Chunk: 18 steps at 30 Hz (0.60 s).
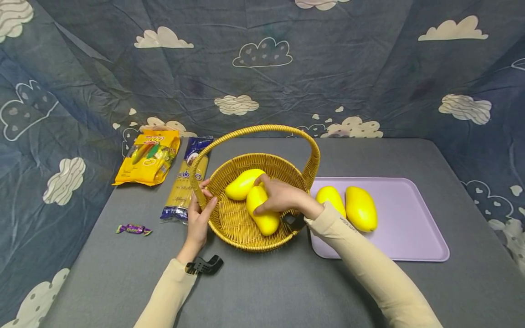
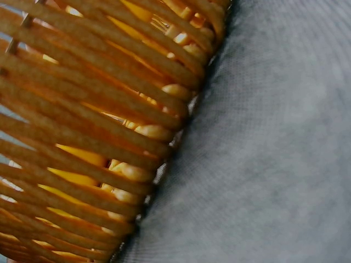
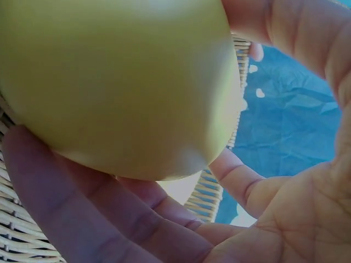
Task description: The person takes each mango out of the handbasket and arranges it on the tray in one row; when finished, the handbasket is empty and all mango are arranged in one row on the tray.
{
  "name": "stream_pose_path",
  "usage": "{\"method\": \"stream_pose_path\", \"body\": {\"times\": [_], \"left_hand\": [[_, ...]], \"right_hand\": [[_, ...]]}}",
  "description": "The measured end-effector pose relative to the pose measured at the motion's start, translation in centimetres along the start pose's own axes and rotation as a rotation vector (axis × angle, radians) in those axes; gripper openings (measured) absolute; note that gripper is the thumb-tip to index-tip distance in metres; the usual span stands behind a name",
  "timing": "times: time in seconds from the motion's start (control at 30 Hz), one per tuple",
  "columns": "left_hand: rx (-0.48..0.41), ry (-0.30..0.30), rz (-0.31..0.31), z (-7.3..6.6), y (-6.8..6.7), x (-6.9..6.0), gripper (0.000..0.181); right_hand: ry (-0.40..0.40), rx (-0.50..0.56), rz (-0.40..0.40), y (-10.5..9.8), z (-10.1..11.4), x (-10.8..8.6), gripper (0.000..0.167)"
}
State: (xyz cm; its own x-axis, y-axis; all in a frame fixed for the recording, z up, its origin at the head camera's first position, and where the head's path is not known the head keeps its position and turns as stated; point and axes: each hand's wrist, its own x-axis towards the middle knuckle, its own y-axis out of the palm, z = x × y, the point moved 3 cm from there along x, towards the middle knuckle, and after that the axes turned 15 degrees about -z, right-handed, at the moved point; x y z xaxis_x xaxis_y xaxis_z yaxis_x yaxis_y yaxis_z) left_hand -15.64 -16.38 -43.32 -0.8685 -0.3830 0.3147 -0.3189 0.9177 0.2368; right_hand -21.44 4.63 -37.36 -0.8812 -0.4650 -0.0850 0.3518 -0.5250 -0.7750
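Note:
A yellow wicker basket point(image 1: 230, 221) with a tall arched handle stands mid-table. My left hand point(image 1: 198, 225) grips its left side where the handle meets the rim, thumb towards the inside. Inside the basket, my right hand point(image 1: 285, 195) holds a yellow mango point(image 1: 265, 222), its fingers curled round the fruit. Another mango point(image 1: 242, 186) lies beside it towards the back. Close up in the right wrist view, the held mango point(image 3: 120, 93) sits between thumb and fingers. Only the woven basket wall point(image 2: 82, 104) and tablecloth show in the left wrist view; the hand there is hidden.
Right of the basket, a lilac tray point(image 1: 410, 218) bears two mangoes point(image 1: 361, 208), one partly behind the right forearm. On the left lie a yellow candy bag point(image 1: 148, 157), a spaghetti pack point(image 1: 180, 191) and a purple wrapped candy point(image 1: 133, 229).

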Motion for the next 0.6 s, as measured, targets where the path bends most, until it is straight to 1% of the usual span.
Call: {"method": "stream_pose_path", "body": {"times": [0.27,0.5,0.6], "left_hand": [[-0.007,0.011,0.002,-0.2,0.1,0.0,0.014],[-0.006,0.007,0.004,-0.2,0.1,0.0,0.015],[-0.003,0.005,0.002,-0.2,0.1,0.0,0.015]], "right_hand": [[0.002,0.030,-0.050,-0.8,-0.1,-0.4,0.073],[0.013,0.084,-0.117,-1.5,0.1,-1.0,0.073],[-0.005,0.104,-0.152,-1.8,0.1,-1.3,0.072]]}}
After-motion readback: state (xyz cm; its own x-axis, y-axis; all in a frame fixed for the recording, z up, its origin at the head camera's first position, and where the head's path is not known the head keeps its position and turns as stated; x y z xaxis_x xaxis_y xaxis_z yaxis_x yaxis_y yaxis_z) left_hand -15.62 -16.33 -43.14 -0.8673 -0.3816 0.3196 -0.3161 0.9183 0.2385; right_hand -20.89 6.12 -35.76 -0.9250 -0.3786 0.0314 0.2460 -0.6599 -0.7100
